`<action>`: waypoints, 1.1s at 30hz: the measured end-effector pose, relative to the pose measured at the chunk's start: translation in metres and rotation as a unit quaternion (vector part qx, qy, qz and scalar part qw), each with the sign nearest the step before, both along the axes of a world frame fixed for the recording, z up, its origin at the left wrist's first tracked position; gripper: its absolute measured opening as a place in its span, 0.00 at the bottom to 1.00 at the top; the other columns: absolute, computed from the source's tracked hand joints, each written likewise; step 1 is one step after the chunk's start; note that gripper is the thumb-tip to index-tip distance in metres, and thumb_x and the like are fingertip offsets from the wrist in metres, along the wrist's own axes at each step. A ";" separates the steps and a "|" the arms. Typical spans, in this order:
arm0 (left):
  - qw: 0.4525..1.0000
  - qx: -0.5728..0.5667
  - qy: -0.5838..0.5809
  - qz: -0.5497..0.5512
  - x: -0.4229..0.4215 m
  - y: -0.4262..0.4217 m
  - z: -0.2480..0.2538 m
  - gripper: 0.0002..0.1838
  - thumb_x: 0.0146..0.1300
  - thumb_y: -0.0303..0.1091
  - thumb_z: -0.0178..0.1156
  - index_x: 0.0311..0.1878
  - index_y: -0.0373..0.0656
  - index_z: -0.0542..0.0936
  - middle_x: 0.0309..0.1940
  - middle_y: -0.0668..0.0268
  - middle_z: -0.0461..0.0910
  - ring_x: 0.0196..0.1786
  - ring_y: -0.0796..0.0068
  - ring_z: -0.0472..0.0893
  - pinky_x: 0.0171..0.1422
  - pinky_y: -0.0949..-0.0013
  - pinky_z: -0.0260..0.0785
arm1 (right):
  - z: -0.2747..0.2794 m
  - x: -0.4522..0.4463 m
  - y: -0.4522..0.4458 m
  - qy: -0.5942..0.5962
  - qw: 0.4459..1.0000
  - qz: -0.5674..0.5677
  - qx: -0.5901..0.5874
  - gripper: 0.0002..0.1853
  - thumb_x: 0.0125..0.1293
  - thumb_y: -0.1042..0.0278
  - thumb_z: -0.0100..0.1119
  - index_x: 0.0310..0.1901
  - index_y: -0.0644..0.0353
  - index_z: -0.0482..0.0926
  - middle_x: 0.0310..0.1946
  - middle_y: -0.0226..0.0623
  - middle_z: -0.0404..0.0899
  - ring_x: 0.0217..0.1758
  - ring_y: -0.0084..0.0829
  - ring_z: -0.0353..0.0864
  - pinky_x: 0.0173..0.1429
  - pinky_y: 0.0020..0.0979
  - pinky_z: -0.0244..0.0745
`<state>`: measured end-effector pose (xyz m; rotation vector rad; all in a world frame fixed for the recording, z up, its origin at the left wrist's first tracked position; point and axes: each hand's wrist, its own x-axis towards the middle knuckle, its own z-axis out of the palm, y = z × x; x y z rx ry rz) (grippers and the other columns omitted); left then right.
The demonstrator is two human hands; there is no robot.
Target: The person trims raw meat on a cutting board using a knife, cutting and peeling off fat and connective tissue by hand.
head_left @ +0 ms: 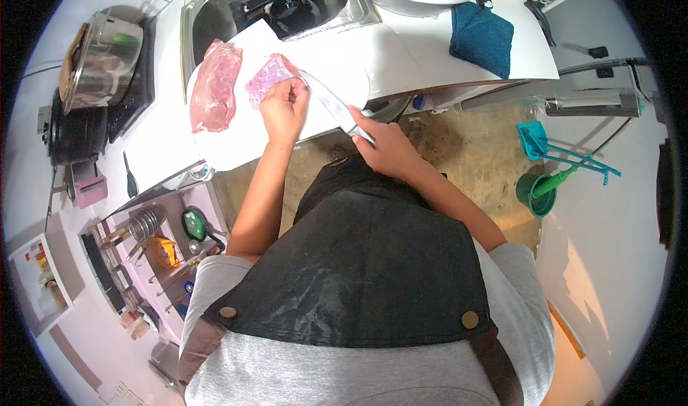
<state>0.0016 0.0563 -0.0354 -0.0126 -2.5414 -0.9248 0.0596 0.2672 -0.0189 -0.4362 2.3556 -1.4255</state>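
Observation:
My left hand rests with curled fingers on a small piece of raw meat on the white cutting board. In my right hand is the handle of a kitchen knife. Its long blade points up and left, with the tip beside the right edge of the small piece. To the left lies a larger slab of raw meat, apart from both hands. My left fingertips are partly hidden, so their exact hold on the meat is hard to see.
Behind the board is a metal sink. A large bowl with more raw meat stands at the back right, near a folded blue cloth. Pots stand at left. On the floor at right are a green bucket and teal dustpan.

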 end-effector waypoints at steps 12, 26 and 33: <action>0.999 0.033 -0.012 -0.013 0.001 -0.001 -0.001 0.04 0.51 0.27 0.62 0.29 0.36 0.80 0.22 0.59 0.78 0.22 0.71 0.78 0.30 0.70 0.71 | -0.006 -0.015 -0.017 0.098 0.995 -0.018 0.006 0.29 0.61 0.69 0.52 0.65 0.62 0.64 0.31 0.56 0.79 0.29 0.52 0.79 0.38 0.41 0.72; 0.998 0.044 -0.038 -0.008 0.002 -0.002 0.005 0.05 0.52 0.28 0.62 0.30 0.37 0.81 0.23 0.59 0.79 0.22 0.72 0.78 0.30 0.71 0.72 | -0.002 -0.030 -0.029 0.083 0.995 -0.045 -0.027 0.29 0.58 0.67 0.53 0.63 0.63 0.67 0.35 0.61 0.78 0.36 0.60 0.78 0.46 0.50 0.73; 0.999 -0.013 -0.005 -0.049 -0.010 -0.034 0.039 0.09 0.53 0.30 0.62 0.37 0.38 0.83 0.34 0.56 0.81 0.32 0.67 0.80 0.37 0.69 0.73 | 0.014 -0.014 -0.004 0.003 0.997 -0.039 0.064 0.30 0.62 0.66 0.51 0.68 0.48 0.61 0.36 0.56 0.79 0.36 0.52 0.80 0.45 0.41 0.73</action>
